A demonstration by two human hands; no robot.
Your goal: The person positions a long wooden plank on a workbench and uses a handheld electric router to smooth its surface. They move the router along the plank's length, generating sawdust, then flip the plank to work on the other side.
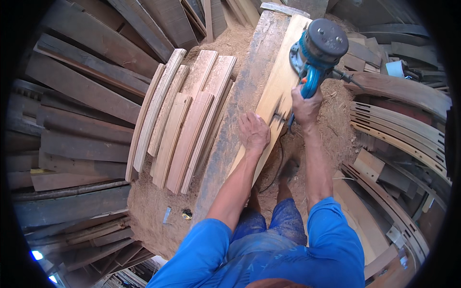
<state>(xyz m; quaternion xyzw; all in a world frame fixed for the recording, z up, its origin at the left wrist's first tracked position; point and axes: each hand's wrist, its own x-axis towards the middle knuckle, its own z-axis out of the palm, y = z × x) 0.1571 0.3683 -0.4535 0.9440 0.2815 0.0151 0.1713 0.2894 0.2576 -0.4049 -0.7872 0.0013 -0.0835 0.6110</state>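
The right hand [306,106] is clenched around the handle of a blue power tool with a round black top [317,50], which sits on the pale curved wooden plank [283,81] toward one o'clock, its base flat on the wood. The left hand [254,132] lies open, palm down, on the same plank's near end, apparently pinning it to the rough grey beam [240,105] beneath (a steadying hold). At ten o'clock, similar curved pale slats [177,120] lie side by side on sawdust.

Soft daylight, sharp, fisheye-bent dark rim
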